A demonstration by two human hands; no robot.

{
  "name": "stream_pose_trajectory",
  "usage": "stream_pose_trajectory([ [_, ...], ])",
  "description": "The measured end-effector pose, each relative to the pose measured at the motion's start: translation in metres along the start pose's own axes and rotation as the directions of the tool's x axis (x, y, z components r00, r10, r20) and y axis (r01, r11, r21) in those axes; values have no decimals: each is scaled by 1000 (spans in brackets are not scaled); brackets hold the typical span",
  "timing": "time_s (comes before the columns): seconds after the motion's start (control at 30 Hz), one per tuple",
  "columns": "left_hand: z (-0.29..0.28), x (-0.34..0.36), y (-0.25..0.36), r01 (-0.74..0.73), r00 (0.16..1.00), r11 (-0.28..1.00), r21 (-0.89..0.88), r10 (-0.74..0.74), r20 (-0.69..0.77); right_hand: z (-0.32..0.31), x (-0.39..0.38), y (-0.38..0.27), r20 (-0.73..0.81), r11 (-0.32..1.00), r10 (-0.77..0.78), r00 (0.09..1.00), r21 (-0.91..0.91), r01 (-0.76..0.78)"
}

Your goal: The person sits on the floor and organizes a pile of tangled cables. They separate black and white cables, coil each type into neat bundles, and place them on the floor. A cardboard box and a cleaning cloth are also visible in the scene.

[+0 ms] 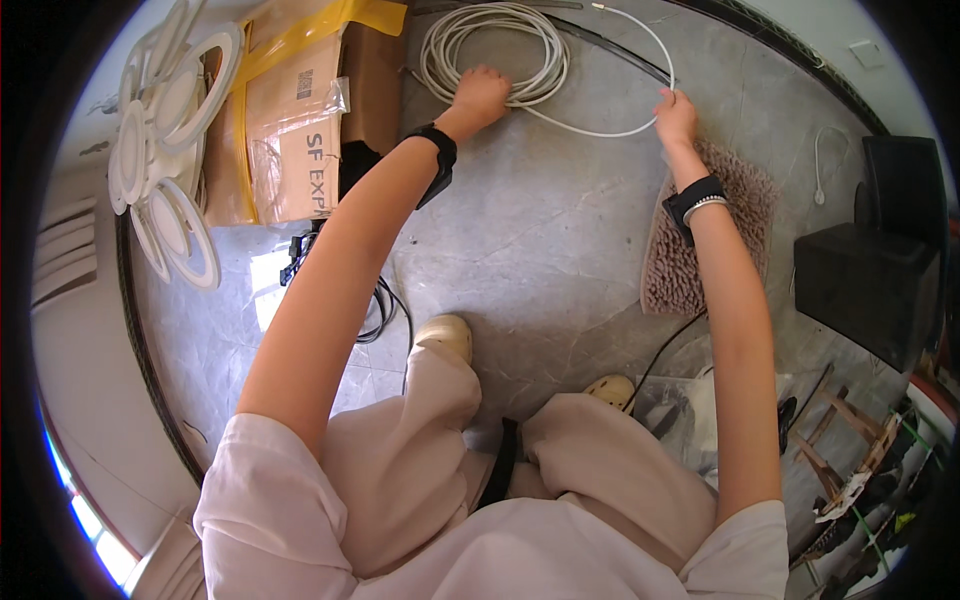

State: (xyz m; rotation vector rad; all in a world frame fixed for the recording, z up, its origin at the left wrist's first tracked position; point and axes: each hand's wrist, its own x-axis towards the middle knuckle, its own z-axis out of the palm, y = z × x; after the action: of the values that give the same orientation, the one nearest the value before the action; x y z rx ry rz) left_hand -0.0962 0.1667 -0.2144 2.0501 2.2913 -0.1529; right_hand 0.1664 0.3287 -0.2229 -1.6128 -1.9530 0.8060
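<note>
A coil of white cable (548,62) lies on the grey floor at the far middle. My left hand (481,97) is closed on the near side of the coil, its fingers over the strands. From the coil a loose length of cable runs right to my right hand (676,117), whose fingers pinch it. Past that hand the cable curves up and back to a free end (598,7). A dark flat strip (625,52) lies behind, passing under the coil and the loop.
A taped cardboard box (290,130) stands at the left, beside white ring-shaped lamp parts (175,120). A shaggy mat (735,210) lies under my right forearm. Black boxes (870,285) stand at the right. Black cables (385,310) lie near my left foot, and a wooden frame (835,440) is lower right.
</note>
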Motion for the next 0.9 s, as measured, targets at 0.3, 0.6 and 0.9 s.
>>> stream_pose_trajectory([
  [0.3,-4,-29,-5,-189,946,966,-174,132,-294,4,16,8,-12,992,-98,995,-78,97],
  [0.6,-29,-73,12,-585,705,810,25,524,-479,13,-3,-34,726,972,-34,686,183,-145],
  [0.9,-63,-90,9,-646,585,744,170,626,-515,-7,-49,-43,960,859,-104,259,218,-463],
])
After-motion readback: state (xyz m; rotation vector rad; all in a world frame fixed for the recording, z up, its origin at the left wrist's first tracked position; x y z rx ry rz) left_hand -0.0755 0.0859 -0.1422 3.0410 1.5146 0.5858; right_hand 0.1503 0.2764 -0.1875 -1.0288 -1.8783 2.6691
